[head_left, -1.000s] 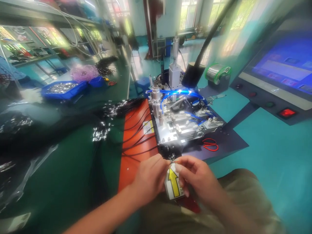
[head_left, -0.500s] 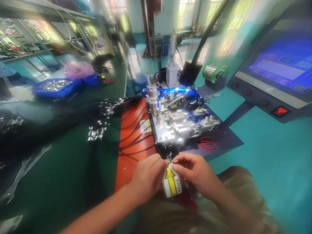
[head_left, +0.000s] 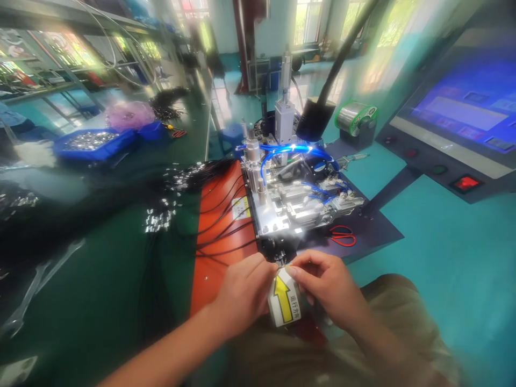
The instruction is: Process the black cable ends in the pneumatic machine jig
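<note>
My left hand (head_left: 245,287) and my right hand (head_left: 328,285) meet at the front end of a small metal machine (head_left: 290,199). Thumb and forefinger are pinched together on each hand, the fingertips almost touching. Whatever lies between them is too small and too covered to name. Just below the fingertips is a white label (head_left: 284,301) with a yellow arrow and printed characters. Several black cables (head_left: 226,234) run over an orange-red panel (head_left: 217,204) to the machine's left side.
Red-handled scissors (head_left: 342,236) lie on the dark machine base. A solder wire spool (head_left: 357,119) stands behind, with a lit control screen (head_left: 463,107) at right. On the green table are bundled black cables (head_left: 100,193), wrenches (head_left: 44,285) and a blue tray (head_left: 94,145) of metal parts.
My right fingertips have shifted slightly and closed in by the label's top. The small shiny piece that showed at them earlier is now hidden. My left hand has hardly moved.
</note>
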The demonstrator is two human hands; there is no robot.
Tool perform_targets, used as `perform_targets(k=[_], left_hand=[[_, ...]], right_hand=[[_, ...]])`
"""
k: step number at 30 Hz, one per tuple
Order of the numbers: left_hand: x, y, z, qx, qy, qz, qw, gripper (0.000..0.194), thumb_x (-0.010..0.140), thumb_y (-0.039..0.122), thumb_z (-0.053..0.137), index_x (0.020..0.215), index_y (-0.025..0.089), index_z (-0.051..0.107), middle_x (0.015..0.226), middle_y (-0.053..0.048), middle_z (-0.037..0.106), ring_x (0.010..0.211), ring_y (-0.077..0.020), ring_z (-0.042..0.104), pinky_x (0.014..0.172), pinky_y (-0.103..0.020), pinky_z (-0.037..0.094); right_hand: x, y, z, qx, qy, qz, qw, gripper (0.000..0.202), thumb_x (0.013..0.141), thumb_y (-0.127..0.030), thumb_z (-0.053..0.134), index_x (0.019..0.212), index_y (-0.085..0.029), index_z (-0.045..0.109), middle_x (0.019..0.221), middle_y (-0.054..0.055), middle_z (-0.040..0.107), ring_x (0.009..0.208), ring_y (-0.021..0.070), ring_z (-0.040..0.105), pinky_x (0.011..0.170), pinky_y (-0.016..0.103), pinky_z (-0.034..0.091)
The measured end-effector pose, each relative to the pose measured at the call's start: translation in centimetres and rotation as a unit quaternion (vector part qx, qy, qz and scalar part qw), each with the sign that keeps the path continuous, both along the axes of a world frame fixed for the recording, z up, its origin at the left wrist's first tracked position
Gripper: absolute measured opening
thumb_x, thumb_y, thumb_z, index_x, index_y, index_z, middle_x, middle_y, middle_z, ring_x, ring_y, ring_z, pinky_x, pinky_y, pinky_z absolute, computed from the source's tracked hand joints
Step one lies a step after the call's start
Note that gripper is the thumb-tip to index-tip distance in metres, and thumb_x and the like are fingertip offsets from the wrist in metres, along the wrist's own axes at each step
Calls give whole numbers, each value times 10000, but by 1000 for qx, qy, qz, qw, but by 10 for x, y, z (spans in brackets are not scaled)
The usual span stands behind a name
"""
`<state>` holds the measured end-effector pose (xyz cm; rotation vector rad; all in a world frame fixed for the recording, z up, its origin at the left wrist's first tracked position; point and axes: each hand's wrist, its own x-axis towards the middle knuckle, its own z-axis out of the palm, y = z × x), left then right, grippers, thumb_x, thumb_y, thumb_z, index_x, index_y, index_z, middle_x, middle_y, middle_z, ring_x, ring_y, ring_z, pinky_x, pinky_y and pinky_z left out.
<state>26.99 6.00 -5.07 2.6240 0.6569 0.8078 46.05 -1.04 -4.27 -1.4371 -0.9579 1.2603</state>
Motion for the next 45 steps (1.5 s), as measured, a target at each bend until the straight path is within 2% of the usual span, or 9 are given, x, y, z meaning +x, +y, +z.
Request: perform_targets(k=[16,25,27,30,32,34,37,41,45], left_hand=[[-1,-1,-3,-8,-2,0,1000,115,932,119,470,934,172,571,702,1,444,620,-132,396,545,-267,289],[0,-2,0,-39,-23,13,999,89,932,142,517,978,161,590,725,-9,516,633,-128,471,563,-254,346],[0,-3,0,-47,-24,18,998,79,937,157,525,968,163,597,731,-12,531,639,-126,486,570,-251,360],[0,-4,0,-53,-19,29,998,69,939,179,541,954,167,607,743,-15,545,656,-128,504,586,-249,378],[0,-4,0,-49,-14,29,998,69,937,179,545,961,165,608,741,-15,539,658,-129,498,591,-250,378],[0,-4,0,-39,-10,24,999,64,932,168,547,961,163,604,724,-7,516,642,-126,475,578,-250,359],[1,-3,0,-14,-13,22,1000,57,928,143,543,941,162,594,698,6,466,619,-121,428,546,-254,306],[0,-2,-3,4,-8,13,1000,76,926,116,523,927,161,583,713,4,435,630,-126,391,553,-264,281],[0,-2,-5,5,1,10,1000,85,924,107,514,906,163,576,716,6,414,631,-128,361,557,-271,264]], right_hand=[[-1,1,3,0,27,0,1000,255,804,-407,758,759,-171,674,564,-19,592,453,106,476,399,206,375],[-6,0,-3,25,34,-20,999,253,808,-404,758,732,-176,682,623,-12,592,490,106,468,436,217,366],[-12,-3,-7,51,-1,-50,997,226,837,-379,734,732,-186,681,681,3,601,563,129,518,497,234,414],[-25,-9,-16,148,-137,-94,975,173,899,-297,655,757,-203,687,766,33,595,690,170,566,624,278,468],[-32,-13,-21,217,-228,-88,945,171,930,-234,581,807,-208,696,809,52,582,718,180,566,677,301,474],[-33,-16,-23,243,-275,-69,927,192,944,-208,529,845,-208,693,838,63,575,722,184,562,702,313,470],[-21,-17,-17,182,-261,-47,947,154,926,-283,586,814,-208,662,768,39,567,654,171,528,618,287,439],[6,-11,-2,38,-118,-13,992,278,919,-451,607,805,-198,621,648,-12,517,558,135,462,502,242,370],[18,-2,1,-21,-48,34,998,358,958,-504,534,804,-187,598,609,-38,449,550,113,410,488,219,327]])
